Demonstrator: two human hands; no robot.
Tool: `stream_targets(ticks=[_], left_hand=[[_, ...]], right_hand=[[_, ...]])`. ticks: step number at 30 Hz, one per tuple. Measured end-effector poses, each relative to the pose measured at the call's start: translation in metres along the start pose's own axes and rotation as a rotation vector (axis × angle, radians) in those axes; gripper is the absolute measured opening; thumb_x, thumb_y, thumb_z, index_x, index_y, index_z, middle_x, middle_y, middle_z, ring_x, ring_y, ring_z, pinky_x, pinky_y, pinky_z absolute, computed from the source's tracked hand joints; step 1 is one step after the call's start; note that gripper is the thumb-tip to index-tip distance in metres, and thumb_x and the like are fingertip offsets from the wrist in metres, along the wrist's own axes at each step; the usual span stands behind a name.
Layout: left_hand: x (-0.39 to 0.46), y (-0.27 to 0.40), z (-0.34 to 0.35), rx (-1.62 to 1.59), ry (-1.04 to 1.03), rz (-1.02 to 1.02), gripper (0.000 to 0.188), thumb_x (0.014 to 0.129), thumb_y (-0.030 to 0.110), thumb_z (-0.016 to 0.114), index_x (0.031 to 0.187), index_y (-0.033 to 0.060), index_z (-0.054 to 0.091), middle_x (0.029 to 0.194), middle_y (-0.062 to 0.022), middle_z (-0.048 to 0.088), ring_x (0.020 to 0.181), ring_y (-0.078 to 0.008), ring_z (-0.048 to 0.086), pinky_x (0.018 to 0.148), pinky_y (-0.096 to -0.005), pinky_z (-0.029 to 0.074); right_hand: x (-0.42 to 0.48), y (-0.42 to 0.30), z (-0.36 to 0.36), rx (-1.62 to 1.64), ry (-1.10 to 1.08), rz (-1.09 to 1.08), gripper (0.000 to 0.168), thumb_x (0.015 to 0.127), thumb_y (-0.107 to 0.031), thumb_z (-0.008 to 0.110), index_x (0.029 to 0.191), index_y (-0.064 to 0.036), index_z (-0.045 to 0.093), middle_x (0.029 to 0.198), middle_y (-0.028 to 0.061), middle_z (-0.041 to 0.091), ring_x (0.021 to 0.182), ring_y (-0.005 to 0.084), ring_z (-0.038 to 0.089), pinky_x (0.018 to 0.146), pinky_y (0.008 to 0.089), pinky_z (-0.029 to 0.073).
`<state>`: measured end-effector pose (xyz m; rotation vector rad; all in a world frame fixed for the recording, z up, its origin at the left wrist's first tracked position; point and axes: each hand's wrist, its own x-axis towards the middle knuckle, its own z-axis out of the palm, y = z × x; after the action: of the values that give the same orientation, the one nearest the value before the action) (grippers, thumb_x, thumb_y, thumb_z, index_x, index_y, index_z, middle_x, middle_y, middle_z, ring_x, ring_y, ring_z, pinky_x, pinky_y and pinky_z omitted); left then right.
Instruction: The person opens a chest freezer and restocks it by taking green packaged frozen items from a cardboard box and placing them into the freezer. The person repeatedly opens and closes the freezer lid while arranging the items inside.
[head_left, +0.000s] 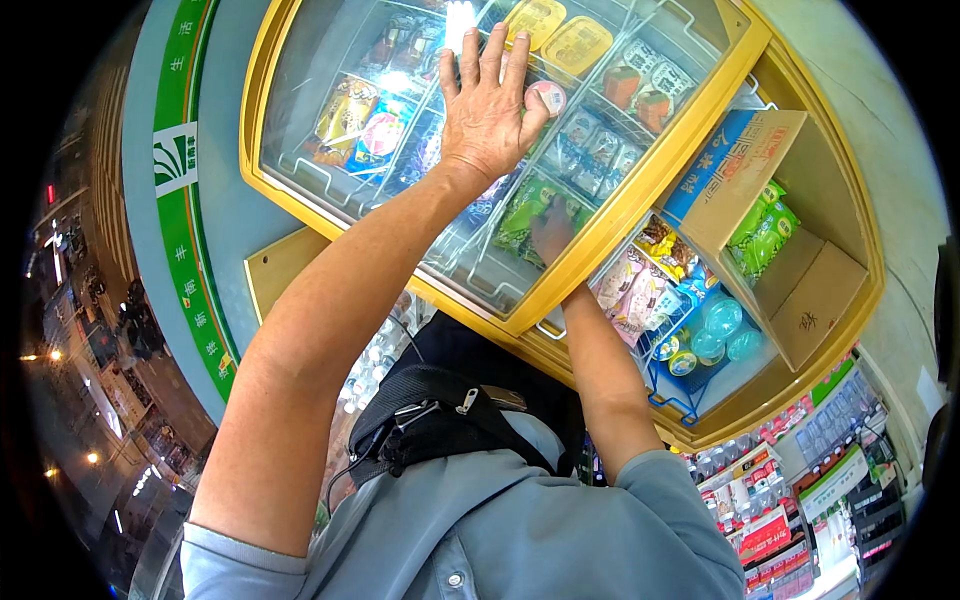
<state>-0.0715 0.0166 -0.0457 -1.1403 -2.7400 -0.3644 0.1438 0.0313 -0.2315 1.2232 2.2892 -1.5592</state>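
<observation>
My left hand (491, 105) lies flat on the sliding glass lid (289, 124) of a yellow-framed chest freezer, its fingers spread. Reaching through the uncovered right side, my right forearm passes beneath the glass. Seen through the lid, my right hand (552, 229) rests at a pile of green ice-cream packets (521, 212). Whether its fingers grip one is unclear through the glass. To the right, an open cardboard box (739, 176) stands tilted in the freezer with similar green packets (766, 234) inside.
Wire dividers separate yellow tubs (576, 45) and other frozen packets under the glass. Pink packets (628, 289) and a blue wire basket (679, 397) with turquoise round containers (724, 319) sit below the box. Shelves of bottled drinks (757, 487) stand at lower right.
</observation>
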Motion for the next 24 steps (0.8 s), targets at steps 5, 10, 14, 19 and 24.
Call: stream_targets(ticks=[5,10,14,19,24], left_hand=[[-0.001,-0.001,-0.001,-0.003,0.000,-0.002,0.066,0.094,0.035,0.044,0.155,0.0097,0.036,0.160,-0.0163,0.031,0.151,-0.0413,0.021,0.122,-0.0599,0.010],[-0.002,-0.002,0.001,-0.021,0.016,0.005,0.066,0.094,0.034,0.045,0.154,0.0096,0.036,0.159,-0.0162,0.031,0.151,-0.0412,0.020,0.122,-0.0602,0.010],[-0.002,-0.004,0.002,-0.029,0.006,0.014,0.067,0.094,0.036,0.043,0.155,0.0077,0.036,0.160,-0.0191,0.030,0.151,-0.0433,0.019,0.121,-0.0623,0.009],[0.000,0.000,0.000,-0.015,0.019,0.024,0.066,0.094,0.033,0.046,0.154,0.0094,0.037,0.159,-0.0163,0.031,0.151,-0.0414,0.021,0.122,-0.0605,0.011],[-0.001,-0.006,0.004,-0.022,0.010,0.022,0.067,0.095,0.037,0.042,0.155,0.0064,0.037,0.159,-0.0207,0.031,0.150,-0.0445,0.020,0.120,-0.0634,0.009]], right_hand=[[0.012,-0.012,-0.018,0.259,0.107,-0.034,0.048,0.094,-0.028,0.069,0.126,0.006,0.057,0.111,0.0266,0.069,0.104,0.0421,0.065,0.091,0.0449,0.049],[0.004,-0.038,-0.037,0.093,0.038,0.097,0.051,0.097,-0.036,0.063,0.125,0.006,0.063,0.108,0.0258,0.069,0.098,0.0384,0.066,0.092,0.0437,0.048],[0.000,-0.035,-0.026,0.134,0.035,0.118,0.045,0.097,-0.034,0.065,0.116,0.007,0.066,0.103,0.0249,0.070,0.091,0.0385,0.066,0.085,0.0443,0.049],[0.023,0.000,0.002,0.113,0.152,0.010,0.035,0.094,-0.028,0.069,0.101,0.006,0.065,0.091,0.0231,0.069,0.080,0.0365,0.065,0.074,0.0455,0.048],[0.019,-0.009,-0.008,0.244,0.106,-0.001,0.034,0.093,-0.029,0.071,0.098,0.005,0.066,0.090,0.0237,0.069,0.080,0.0352,0.065,0.075,0.0451,0.048]])
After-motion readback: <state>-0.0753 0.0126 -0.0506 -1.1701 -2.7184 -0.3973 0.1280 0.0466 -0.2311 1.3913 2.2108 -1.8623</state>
